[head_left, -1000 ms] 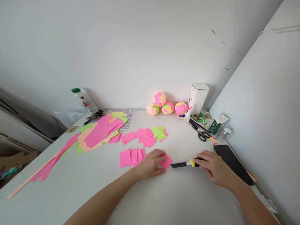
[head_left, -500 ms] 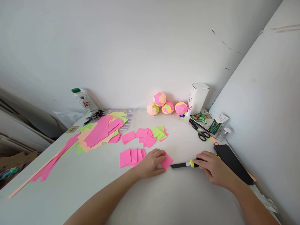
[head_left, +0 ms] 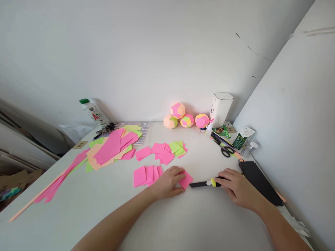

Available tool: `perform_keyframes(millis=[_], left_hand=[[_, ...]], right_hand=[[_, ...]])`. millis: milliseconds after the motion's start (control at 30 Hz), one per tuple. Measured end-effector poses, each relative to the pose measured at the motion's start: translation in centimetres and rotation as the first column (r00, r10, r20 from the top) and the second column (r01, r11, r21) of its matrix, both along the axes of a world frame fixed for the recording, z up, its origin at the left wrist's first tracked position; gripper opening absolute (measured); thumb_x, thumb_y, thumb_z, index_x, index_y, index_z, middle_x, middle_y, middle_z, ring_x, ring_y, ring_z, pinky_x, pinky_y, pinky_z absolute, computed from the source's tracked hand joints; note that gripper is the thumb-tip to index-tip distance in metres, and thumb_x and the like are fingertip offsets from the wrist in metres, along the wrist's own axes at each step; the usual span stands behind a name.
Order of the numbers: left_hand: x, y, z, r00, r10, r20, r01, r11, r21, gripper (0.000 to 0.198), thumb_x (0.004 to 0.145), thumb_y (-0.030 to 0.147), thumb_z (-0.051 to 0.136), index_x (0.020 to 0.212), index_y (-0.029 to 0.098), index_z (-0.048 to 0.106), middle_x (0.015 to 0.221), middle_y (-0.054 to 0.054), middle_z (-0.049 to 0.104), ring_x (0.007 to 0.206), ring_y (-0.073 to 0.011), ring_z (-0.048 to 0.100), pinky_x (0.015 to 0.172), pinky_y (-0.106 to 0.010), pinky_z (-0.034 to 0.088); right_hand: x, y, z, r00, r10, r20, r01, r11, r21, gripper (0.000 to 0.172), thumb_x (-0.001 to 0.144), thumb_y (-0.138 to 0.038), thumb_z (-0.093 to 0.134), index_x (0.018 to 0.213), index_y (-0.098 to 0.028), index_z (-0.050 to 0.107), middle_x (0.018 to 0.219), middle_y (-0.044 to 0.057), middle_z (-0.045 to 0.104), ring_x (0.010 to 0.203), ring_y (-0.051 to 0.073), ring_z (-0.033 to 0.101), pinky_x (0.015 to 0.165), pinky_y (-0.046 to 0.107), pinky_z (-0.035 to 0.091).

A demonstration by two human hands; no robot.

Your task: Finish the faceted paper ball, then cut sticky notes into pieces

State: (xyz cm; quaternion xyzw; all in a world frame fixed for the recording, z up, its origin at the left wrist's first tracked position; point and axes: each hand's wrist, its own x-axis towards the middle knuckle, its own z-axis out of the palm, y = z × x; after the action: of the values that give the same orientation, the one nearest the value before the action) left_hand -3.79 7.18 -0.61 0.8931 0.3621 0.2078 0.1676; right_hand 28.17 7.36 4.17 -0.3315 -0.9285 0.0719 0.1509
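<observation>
My left hand (head_left: pixel 170 181) is closed over a pink paper square (head_left: pixel 186 180), its fingers holding the paper against the table. In my right hand (head_left: pixel 235 186) is a utility knife (head_left: pixel 213 182) with a black blade and yellow-green parts. The blade lies low over the table, pointing left. Its tip is at or very near the square's right corner; whether it touches cannot be told. Just left of my left hand, overlapping pink paper squares (head_left: pixel 145 175) lie in a row. Beyond my hands are more pink pieces (head_left: pixel 166 156) and some lime green squares (head_left: pixel 178 148).
Large coloured paper sheets (head_left: pixel 108 148) and long strips (head_left: pixel 62 176) cover the left side. Paper balls (head_left: pixel 178 111) stand by the wall beside a white container (head_left: pixel 222 108). Scissors (head_left: pixel 227 151), a glass jar (head_left: pixel 252 148) and a black phone-like case (head_left: pixel 260 181) lie at right.
</observation>
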Motion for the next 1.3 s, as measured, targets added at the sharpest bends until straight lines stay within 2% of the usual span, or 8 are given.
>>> perform_keyframes(millis=[167,367,600,900,1000,1133,1300], left_hand=[[0.0,-0.1,0.3,1.0,-0.01,0.006,0.01,1.0,0.01,0.029,0.084,0.031,0.063,0.11,0.017,0.06,0.12,-0.014,0.058,0.108,-0.0271,0.053,0.093,-0.042,0.049],[0.1,0.0,0.3,1.0,-0.001,0.018,0.0,1.0,0.023,0.013,0.091,0.021,0.051,0.096,0.017,0.061,0.114,-0.012,0.062,0.104,-0.0235,0.056,0.09,-0.039,0.051],[0.5,-0.2,0.1,0.999,0.032,-0.011,-0.031,0.991,0.129,0.02,0.094,0.018,0.043,0.085,0.016,0.06,0.108,-0.011,0.066,0.102,-0.0238,0.06,0.085,-0.04,0.054],[0.7,-0.4,0.3,0.998,0.056,-0.009,-0.054,0.989,0.138,0.02,0.093,0.018,0.042,0.079,0.017,0.056,0.104,-0.011,0.067,0.097,-0.0227,0.063,0.081,-0.039,0.055],[0.7,-0.5,0.5,0.999,0.039,-0.024,-0.035,0.991,0.131,0.017,0.091,0.026,0.047,0.081,0.017,0.057,0.106,-0.012,0.065,0.097,-0.0248,0.061,0.08,-0.039,0.054],[0.7,-0.7,0.7,0.995,0.029,-0.091,-0.016,0.991,0.136,0.025,0.092,0.036,0.047,0.084,0.016,0.06,0.11,-0.014,0.062,0.092,-0.0261,0.06,0.075,-0.04,0.053],[0.9,-0.8,0.5,0.991,0.06,-0.119,-0.041,0.987,0.158,0.021,0.094,0.025,0.045,0.081,0.016,0.06,0.11,-0.012,0.062,0.093,-0.0247,0.059,0.075,-0.039,0.053]], right_hand=[[0.0,0.0,-0.1,1.0,-0.007,-0.021,0.007,0.999,0.037,0.042,0.083,-0.005,0.04,0.112,-0.021,0.067,0.101,0.01,0.067,0.092,0.023,0.059,0.077,0.04,0.053],[0.0,0.1,-0.5,1.0,-0.002,0.001,0.002,0.999,0.039,0.042,0.085,-0.005,0.039,0.114,-0.019,0.066,0.103,0.011,0.065,0.094,0.025,0.058,0.078,0.042,0.052],[0.1,0.1,-0.8,1.0,0.01,0.019,-0.009,0.999,-0.032,0.034,0.088,-0.01,0.045,0.112,-0.02,0.067,0.1,0.011,0.066,0.09,0.023,0.059,0.079,0.041,0.052],[0.1,0.2,-1.1,1.0,0.004,0.006,-0.004,0.999,-0.044,0.032,0.088,-0.012,0.047,0.11,-0.021,0.067,0.098,0.01,0.067,0.087,0.022,0.06,0.077,0.039,0.053],[0.1,0.2,-1.2,1.0,0.0,-0.002,0.0,1.0,-0.03,0.032,0.088,-0.012,0.048,0.111,-0.022,0.067,0.098,0.009,0.067,0.088,0.022,0.061,0.077,0.038,0.053],[-0.1,0.1,-1.3,1.0,-0.004,0.008,0.004,1.0,-0.026,0.032,0.088,-0.012,0.048,0.111,-0.022,0.067,0.099,0.009,0.067,0.089,0.023,0.061,0.078,0.039,0.053],[-0.5,-0.1,-1.0,1.0,0.002,0.024,-0.001,0.999,-0.042,0.033,0.088,-0.01,0.047,0.112,-0.02,0.067,0.097,0.01,0.067,0.088,0.023,0.061,0.078,0.04,0.053]])
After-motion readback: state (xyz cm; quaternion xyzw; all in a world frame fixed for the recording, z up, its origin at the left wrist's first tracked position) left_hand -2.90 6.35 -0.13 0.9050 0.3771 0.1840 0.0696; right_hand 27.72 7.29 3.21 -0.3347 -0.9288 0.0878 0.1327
